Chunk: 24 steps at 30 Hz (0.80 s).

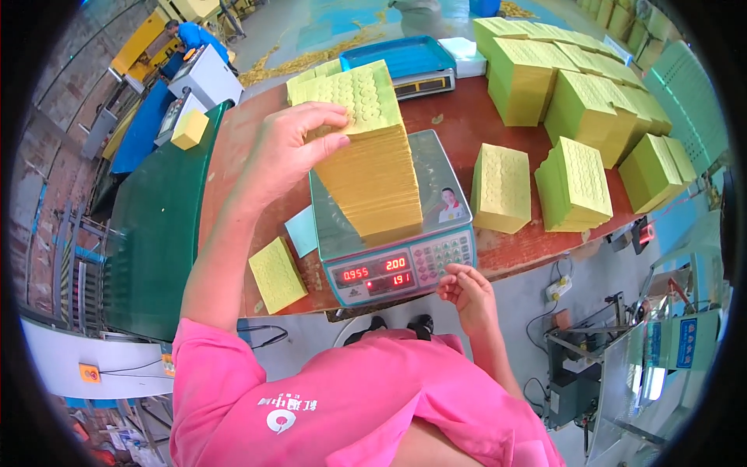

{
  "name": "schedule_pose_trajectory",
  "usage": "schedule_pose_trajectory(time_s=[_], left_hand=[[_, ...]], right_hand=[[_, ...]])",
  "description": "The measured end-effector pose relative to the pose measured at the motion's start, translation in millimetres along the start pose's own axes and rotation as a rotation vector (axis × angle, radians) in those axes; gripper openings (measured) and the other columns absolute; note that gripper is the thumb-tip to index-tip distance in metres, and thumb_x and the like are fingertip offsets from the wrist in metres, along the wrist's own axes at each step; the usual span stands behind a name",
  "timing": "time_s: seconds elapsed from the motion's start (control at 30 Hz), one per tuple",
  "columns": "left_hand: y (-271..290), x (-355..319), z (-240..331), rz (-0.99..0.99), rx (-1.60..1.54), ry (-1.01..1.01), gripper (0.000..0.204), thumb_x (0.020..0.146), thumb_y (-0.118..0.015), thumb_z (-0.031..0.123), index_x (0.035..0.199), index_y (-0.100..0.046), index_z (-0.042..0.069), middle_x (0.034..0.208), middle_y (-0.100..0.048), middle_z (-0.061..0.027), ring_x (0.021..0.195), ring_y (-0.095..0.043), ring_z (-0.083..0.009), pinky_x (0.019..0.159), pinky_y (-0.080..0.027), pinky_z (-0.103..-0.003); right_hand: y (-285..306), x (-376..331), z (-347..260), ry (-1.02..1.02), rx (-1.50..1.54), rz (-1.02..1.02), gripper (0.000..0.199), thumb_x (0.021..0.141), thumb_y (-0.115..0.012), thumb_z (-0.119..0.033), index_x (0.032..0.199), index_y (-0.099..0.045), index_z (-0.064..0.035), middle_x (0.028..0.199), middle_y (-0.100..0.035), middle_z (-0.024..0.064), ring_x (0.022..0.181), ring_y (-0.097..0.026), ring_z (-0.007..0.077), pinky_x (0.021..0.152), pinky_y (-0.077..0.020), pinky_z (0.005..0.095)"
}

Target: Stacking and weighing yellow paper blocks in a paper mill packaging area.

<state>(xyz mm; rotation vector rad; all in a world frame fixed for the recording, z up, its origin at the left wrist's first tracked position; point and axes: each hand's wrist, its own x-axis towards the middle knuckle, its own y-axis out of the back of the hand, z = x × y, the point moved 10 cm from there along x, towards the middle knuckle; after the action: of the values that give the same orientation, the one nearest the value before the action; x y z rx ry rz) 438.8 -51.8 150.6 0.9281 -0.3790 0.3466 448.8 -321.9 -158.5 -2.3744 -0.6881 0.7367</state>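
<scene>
A tall stack of yellow paper sheets with scalloped cut marks on top stands on the metal pan of a digital scale. My left hand grips the stack's upper left corner, fingers over the top and thumb against the front side. Red digits glow on the scale's front panel. To the right of its keypad, my right hand hangs with its fingers curled in; I see nothing in it. A thin yellow paper bundle lies left of the scale, beside a pale blue slip.
Yellow paper blocks stand on the red table, with larger piles behind them. A second scale with a blue tray is at the back. A green surface adjoins on the left. A person in blue works farther off.
</scene>
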Motion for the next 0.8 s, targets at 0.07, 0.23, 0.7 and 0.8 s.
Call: schedule_pose_trajectory(time_s=[0.07,0.23,0.7,0.8], left_hand=[[0.9,-0.9,-1.3,0.014,0.022,-0.013,0.021,0.081,-0.071,0.008,0.100,-0.069,-0.003,0.106,-0.070,-0.0128,0.098,-0.066,-0.0238,0.087,-0.051,-0.032],[7.1,-10.9,18.9,0.135,0.224,-0.141,0.014,0.081,-0.071,0.007,0.094,-0.069,-0.001,0.098,-0.071,-0.0121,0.092,-0.067,-0.0254,0.084,-0.052,-0.034],[-49.7,-202.4,113.0,0.208,0.386,-0.470,0.024,0.085,-0.070,0.020,0.103,-0.066,0.005,0.117,-0.065,-0.0084,0.115,-0.058,-0.0242,0.098,-0.048,-0.043],[-28.2,-240.2,45.6,0.487,0.047,0.013,0.037,0.090,-0.066,0.030,0.116,-0.064,0.003,0.126,-0.059,-0.0111,0.117,-0.055,-0.0228,0.098,-0.046,-0.040]], right_hand=[[-7.1,0.9,1.0,-0.009,0.010,-0.036,0.023,0.098,-0.049,-0.012,0.113,-0.062,0.0003,0.093,-0.068,0.0105,0.081,-0.066,0.0192,0.074,-0.0523,0.0309],[-27.2,-3.0,-3.9,-0.004,-0.010,-0.067,0.024,0.097,-0.049,-0.011,0.113,-0.061,0.0019,0.092,-0.068,0.0119,0.080,-0.066,0.0213,0.074,-0.0522,0.0335],[-169.9,-48.0,-65.6,0.022,-0.305,-0.475,0.065,0.087,-0.070,-0.022,0.137,-0.041,0.0067,0.129,-0.057,0.0123,0.113,-0.057,0.0199,0.095,-0.0449,0.0327],[-167.4,-36.2,-27.6,-0.016,-0.523,-0.463,0.046,0.089,-0.059,-0.002,0.132,-0.046,0.0060,0.117,-0.062,0.0096,0.103,-0.059,0.0153,0.089,-0.0470,0.0288]])
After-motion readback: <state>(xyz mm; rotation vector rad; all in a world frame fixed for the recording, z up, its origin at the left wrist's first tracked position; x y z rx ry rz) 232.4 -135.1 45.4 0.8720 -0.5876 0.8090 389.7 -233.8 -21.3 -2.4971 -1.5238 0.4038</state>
